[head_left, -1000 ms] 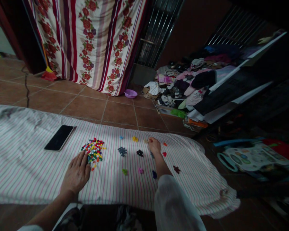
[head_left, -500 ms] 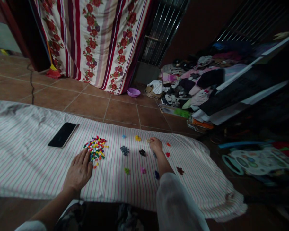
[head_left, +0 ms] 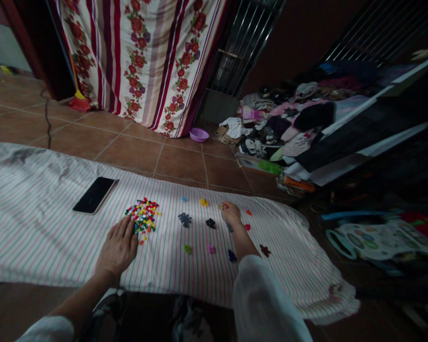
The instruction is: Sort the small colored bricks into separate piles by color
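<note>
My left hand lies flat on the striped cloth, fingers stretched out to the near edge of a mixed pile of small coloured pieces. Farther right, my right hand has its fingertips pinched together at a little beige cluster; whatever is between them is too small to make out. Around it sit single-colour clusters: yellow, black, dark grey, light blue, orange, red, green, pink, navy and brown. My right wrist partly covers a greyish cluster.
A phone lies left of the mixed pile. Beyond the cloth's far edge is a tiled floor with a purple basin, a broom and a floral curtain. Heaped clothes are at the back right.
The camera view has shifted slightly. My left hand stays by the mixed pile, and my right hand remains at the beige cluster with its fingers pinched.
</note>
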`<state>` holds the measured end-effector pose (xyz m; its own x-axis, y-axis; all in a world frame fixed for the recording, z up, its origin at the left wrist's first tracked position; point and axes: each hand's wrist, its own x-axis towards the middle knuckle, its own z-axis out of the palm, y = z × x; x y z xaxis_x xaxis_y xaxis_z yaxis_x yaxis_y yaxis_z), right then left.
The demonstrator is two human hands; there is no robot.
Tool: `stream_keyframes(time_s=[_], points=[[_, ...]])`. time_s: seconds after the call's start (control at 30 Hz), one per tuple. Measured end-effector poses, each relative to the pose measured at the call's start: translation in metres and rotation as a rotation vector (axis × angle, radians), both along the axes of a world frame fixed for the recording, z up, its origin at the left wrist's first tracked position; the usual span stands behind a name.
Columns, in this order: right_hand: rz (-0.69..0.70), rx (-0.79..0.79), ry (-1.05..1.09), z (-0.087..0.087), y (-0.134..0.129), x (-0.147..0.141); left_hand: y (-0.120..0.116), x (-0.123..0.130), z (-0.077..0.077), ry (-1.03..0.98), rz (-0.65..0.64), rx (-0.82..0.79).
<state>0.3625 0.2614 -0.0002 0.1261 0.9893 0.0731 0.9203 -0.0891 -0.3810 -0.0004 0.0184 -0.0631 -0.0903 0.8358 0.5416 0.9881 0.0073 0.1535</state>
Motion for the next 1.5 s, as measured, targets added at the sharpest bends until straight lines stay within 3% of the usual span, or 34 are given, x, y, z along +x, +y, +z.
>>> stream_keyframes(time_s=[0.2, 0.33, 0.57, 0.83, 1.2, 1.37, 1.5], points=[[0.059, 0.098, -0.023, 0.013, -0.012, -0.010, -0.001, 0.003, 0.006, -0.024, -0.005, -0.050], [0.168, 0.201, 0.100, 0.023, -0.033, -0.035, -0.001, 0.004, 0.006, -0.048, 0.026, -0.068], [0.552, 0.261, 0.439, 0.024, -0.097, -0.111, -0.002, 0.003, 0.010, -0.059, 0.025, -0.105], [0.690, 0.094, 0.511, 0.003, -0.164, -0.192, -0.005, 0.005, 0.021, -0.032, 0.009, -0.146], [0.683, 0.069, 0.339, -0.016, -0.189, -0.211, -0.007, 0.003, 0.023, -0.040, -0.098, -0.117], [0.681, 0.094, 0.309, -0.023, -0.189, -0.218, -0.006, 0.004, 0.020, -0.109, -0.069, -0.021], [0.712, 0.108, 0.306, -0.024, -0.189, -0.216, -0.006, 0.004, 0.018, -0.133, 0.024, 0.027]])
